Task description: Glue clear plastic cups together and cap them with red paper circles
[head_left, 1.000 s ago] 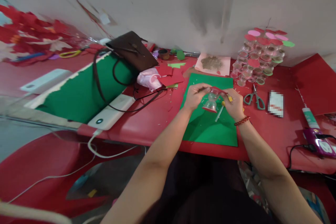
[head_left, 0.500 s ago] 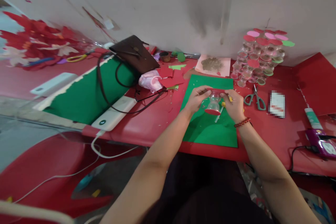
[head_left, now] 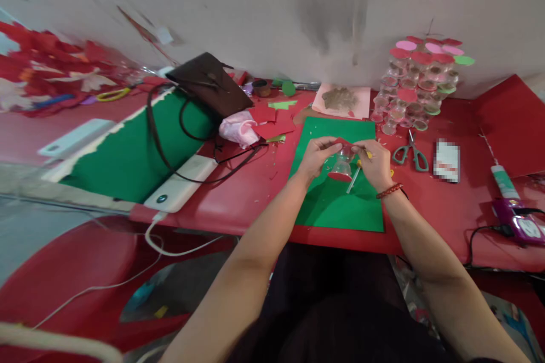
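My left hand (head_left: 315, 156) and my right hand (head_left: 374, 163) meet over a green foam sheet (head_left: 336, 204) and both pinch a small clear plastic cup piece (head_left: 341, 165) with red discs at its top and bottom. Fingers of both hands are closed on its upper red rim. A thin white stick (head_left: 353, 181) lies on the green sheet just under my right hand, with something small and yellow beside my right fingers. A red bead bracelet (head_left: 389, 190) is on my right wrist.
Green-handled scissors (head_left: 411, 151) lie right of the sheet, a stack of clear cups with coloured discs (head_left: 419, 88) behind them. A glue tube (head_left: 503, 180) and purple glue gun (head_left: 520, 226) lie far right. A brown bag (head_left: 210, 86), pink cloth (head_left: 240, 126), red scraps and power bank (head_left: 179, 184) lie left.
The hands stay on the cup piece and have turned it slightly between the fingers. The view has shifted a little; nothing on the table has moved.
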`<state>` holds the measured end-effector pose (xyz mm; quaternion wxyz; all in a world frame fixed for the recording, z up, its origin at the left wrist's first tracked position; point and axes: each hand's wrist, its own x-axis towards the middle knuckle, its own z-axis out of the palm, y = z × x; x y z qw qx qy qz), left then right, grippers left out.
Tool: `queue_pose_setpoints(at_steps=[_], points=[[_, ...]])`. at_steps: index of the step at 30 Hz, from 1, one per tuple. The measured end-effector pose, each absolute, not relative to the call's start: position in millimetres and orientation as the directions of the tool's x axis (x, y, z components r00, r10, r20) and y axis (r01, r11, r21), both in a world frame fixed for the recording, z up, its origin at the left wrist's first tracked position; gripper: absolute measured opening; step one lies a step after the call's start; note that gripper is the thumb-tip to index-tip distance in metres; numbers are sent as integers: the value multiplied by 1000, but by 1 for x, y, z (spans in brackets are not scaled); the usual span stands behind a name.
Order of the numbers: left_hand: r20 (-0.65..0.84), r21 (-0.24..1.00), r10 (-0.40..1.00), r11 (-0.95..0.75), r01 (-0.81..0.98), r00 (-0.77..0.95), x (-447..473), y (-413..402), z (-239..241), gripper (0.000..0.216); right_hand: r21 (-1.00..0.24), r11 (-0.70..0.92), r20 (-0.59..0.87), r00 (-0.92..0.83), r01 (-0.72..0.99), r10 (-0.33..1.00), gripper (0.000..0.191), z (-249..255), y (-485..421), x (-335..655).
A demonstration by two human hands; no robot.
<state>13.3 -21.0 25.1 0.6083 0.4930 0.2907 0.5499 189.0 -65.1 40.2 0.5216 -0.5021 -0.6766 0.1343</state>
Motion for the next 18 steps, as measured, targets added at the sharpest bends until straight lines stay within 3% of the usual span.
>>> queue_pose_setpoints(at_steps=[4,8,18], points=[[154,889,974,-64,-454,165,13,-23,29,37,-747,455,543,49,485,838,15,40,-65,188],[96,852,973,29,-523,211,13,-25,33,34,-741,463,553,52,486,832,17,38,-63,190],[161,898,963,-53,-436,216,12,-25,31,31,-751,479,561,58,455,825,13,40,-65,189]])
